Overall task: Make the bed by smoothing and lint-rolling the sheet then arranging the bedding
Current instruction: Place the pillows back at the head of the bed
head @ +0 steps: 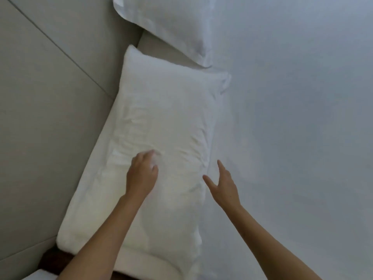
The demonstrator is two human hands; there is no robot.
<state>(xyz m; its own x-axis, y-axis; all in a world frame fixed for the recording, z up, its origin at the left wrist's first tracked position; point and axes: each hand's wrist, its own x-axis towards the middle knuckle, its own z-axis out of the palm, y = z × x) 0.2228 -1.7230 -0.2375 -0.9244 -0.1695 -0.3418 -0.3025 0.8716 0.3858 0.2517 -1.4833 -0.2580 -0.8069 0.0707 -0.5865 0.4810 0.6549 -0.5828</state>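
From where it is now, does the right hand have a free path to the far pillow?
Probably yes. The right hand is open and holds nothing, and only bare sheet lies between it and the far pillow; it may need a lean forward.

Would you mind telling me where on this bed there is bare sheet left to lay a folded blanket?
The sheet lies bare to the right of both pillows, up to the frame's right edge. It is crowded along the headboard: the near pillow sits under the left hand, the right hand at its edge, the far pillow beyond.

left hand point(141, 174): fingers loosely curled | right hand point(225, 184): fingers straight, thumb spread
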